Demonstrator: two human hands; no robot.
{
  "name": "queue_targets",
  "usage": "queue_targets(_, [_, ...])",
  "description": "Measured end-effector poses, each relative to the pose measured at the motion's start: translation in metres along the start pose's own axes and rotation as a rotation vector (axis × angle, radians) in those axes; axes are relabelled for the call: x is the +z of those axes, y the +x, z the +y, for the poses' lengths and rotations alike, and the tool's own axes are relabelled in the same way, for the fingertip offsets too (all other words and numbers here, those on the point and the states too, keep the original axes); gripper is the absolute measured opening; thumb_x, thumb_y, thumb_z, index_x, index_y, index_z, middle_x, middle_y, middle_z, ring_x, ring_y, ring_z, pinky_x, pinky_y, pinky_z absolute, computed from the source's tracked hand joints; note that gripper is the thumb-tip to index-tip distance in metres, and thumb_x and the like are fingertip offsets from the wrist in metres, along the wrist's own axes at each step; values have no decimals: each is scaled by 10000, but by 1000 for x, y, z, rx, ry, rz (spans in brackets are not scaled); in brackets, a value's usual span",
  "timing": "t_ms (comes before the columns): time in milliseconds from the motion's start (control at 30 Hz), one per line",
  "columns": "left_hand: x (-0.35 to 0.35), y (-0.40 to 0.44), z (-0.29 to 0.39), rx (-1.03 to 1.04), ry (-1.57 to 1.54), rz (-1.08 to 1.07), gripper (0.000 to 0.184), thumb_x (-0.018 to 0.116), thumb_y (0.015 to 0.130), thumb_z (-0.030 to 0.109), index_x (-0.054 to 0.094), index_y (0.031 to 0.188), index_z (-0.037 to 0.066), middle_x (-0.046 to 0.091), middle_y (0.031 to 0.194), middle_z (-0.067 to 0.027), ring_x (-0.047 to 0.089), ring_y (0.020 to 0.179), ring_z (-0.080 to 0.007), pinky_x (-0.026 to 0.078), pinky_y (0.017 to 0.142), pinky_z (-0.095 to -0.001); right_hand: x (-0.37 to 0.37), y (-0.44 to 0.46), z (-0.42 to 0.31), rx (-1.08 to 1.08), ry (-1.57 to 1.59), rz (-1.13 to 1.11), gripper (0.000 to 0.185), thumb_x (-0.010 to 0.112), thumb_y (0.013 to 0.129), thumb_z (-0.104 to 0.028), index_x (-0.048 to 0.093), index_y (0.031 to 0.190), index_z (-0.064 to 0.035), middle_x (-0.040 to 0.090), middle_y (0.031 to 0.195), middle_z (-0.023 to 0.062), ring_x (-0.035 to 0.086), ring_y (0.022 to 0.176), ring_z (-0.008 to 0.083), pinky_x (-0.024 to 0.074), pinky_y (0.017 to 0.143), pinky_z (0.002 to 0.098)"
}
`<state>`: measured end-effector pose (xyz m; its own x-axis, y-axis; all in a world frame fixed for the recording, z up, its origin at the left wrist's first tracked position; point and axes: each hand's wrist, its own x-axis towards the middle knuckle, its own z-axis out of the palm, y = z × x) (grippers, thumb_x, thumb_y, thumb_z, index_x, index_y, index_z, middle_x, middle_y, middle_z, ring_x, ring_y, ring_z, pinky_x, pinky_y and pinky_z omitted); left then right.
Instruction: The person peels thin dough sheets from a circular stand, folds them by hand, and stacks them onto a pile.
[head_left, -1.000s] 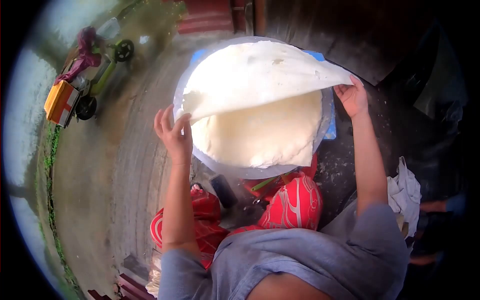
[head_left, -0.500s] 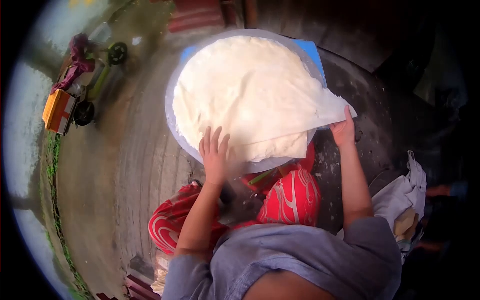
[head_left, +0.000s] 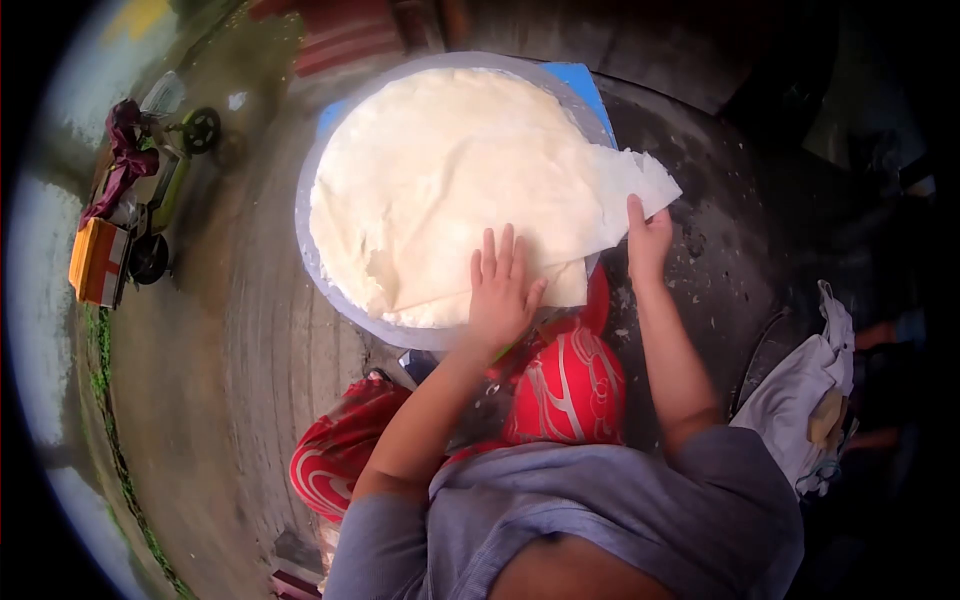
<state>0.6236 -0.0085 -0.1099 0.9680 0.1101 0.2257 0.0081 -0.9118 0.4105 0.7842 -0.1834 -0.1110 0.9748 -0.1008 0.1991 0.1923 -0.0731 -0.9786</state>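
While one left hand (head_left: 503,295) lies palm down at the near edge of the tray (head_left: 415,335), fingers spread over the sheet (head_left: 450,170), one right hand (head_left: 650,238) pinches the sheet's tip between thumb and fingers, just past the tray's right rim. One top sheet is seen on the tray, with at least one more layer under it; the full count cannot be told. The sheet is cream-white, thin and matt, creased across the middle, torn and ragged at the near left. Broad and roundish over the tray, it tapers to a jagged tip pointing right, its long axis running left to right. One blue panel (head_left: 583,90) shows under the tray at two spots, far left and far right. Well left of the tray stands one scooter (head_left: 172,190) with two wheels visible, one orange-and-white box (head_left: 98,262) at its near end.
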Motion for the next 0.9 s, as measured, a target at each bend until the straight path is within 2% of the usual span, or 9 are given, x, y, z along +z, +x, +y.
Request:
queue_targets(267, [32,8,26,188,-449,-215,453,588,819,214,544,1238,46,537,1260,-178,439,1230,-367,291,1058,-486,69,-57,-35,-681,-823,-849,332,681,775,-206,646,1089,-105,608,1029,90,571,938,284,459,827,395])
queue_targets(367, [9,-19,4,275,-405,-88,364,623,779,131,601,1132,44,599,1123,-165,523,1111,-356,331,1025,-459,69,-38,-46,-617,-883,-1157,377,655,795,-304,643,1126,-123,610,1052,84,556,997,264,439,861,400])
queue_targets(400, [1,-33,-6,201,-372,14,367,630,776,121,596,1134,44,585,1142,-160,510,1127,-353,337,1016,-467,71,-29,-57,-335,-889,-1245,399,611,825,-378,645,1135,-130,610,1134,79,513,1138,247,379,977,400])
queue_targets(433, [-9,-44,-17,126,-338,115,371,637,773,111,591,1135,44,572,1161,-154,498,1143,-350,343,1006,-475,72,-25,-52,-334,-882,-1254,399,611,825,-378,645,1135,-130,610,1134,79,513,1138,247,379,977,400])
queue_targets(500, [-37,-54,-23,-217,151,410,398,640,795,151,562,1170,45,528,1223,-161,472,1164,-368,363,975,-494,68,-22,-33,-832,-813,-677,444,572,858,-398,596,1227,-152,537,1295,93,417,1280,247,263,1088,407])
queue_targets(600, [-46,-60,-62,-554,466,570,469,660,799,191,521,1220,40,491,1248,-184,448,1177,-392,374,944,-515,65,-30,4,-858,-954,-695,489,535,887,-397,513,1322,-176,428,1415,90,331,1353,236,175,1135,417])
queue_targets(667, [-39,-67,-96,-888,197,442,567,692,789,256,483,1259,16,464,1262,-220,458,1156,-382,385,927,-489,65,-28,7,-827,-980,-730,511,528,890,-402,480,1350,-183,401,1435,84,320,1359,233,160,1139,426])
queue_targets(800, [-43,-73,-127,-960,81,355,606,702,753,221,471,1260,-15,532,1190,-246,534,1057,-389,430,879,-443,67,-38,-21,-793,-973,-807,480,540,890,-362,499,1331,-179,416,1427,63,326,1355,230,181,1137,412])
queue_targets(900, [-40,-81,-162,-1026,-297,414,452,717,721,163,562,1096,-36,634,817,-134,614,683,-228,492,651,-327,67,-55,-15,-806,-787,-892,415,567,882,-300,551,1278,-177,448,1403,49,344,1343,231,223,1124,391])
